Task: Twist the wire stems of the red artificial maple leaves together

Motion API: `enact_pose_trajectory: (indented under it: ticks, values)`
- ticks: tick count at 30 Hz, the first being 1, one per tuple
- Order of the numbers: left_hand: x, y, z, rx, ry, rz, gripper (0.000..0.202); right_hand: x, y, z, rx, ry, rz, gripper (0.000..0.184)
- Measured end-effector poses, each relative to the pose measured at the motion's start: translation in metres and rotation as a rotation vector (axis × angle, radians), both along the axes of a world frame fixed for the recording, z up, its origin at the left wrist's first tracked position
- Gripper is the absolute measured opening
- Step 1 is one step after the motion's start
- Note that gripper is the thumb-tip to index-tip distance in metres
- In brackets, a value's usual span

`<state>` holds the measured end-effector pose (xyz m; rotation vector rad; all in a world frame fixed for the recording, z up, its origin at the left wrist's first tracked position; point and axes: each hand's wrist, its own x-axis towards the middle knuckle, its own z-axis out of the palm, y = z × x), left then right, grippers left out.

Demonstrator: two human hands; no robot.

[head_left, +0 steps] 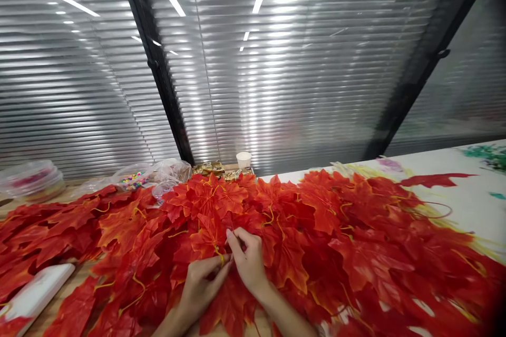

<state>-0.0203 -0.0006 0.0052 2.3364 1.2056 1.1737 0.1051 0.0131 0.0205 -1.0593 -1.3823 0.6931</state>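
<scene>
In the head view, the left hand [203, 279] had thumb and forefinger drawn together, apparently pinching a yellow stem [221, 258]. The right hand [251, 263] met it just above, thumb and forefinger curled toward each other; whether that grip was fully closed on anything, I could not tell. Good handling here seemed to call for one steady pinch close to the stem's base while the other fingers did the fine work, with light pressure so that the leaf was not creased. Neighbouring stems were best kept clear, since they looked ready to snag.

The red leaf [207, 234] at the fingers lay mid-heap, near the front of the wooden tabletop [65, 297]. It was lobed and pointed, red with orange-yellow edges, and looked artificial. Similar leaves [367, 253] overlapped thickly on both sides, glossy in places, with thin yellow stems curling among them.
</scene>
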Motion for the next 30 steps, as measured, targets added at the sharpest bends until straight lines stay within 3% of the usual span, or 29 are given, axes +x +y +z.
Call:
enact_pose_trajectory:
  ticks: [8, 21, 30]
  values:
    - [0.0029, -0.0020, 0.0031, -0.019, -0.004, -0.003, 0.032, 0.0014, 0.0004, 0.0008, 0.026, -0.058, -0.022, 0.038]
    - [0.0031, 0.0004, -0.0009, 0.057, 0.044, -0.045, 0.026, 0.0013, 0.0020, -0.0050, -0.003, -0.006, -0.001, 0.036]
    - [-0.0004, 0.0039, 0.0035, -0.014, 0.020, -0.067, 0.029, 0.0003, 0.0028, -0.0077, -0.082, 0.063, 0.023, 0.035]
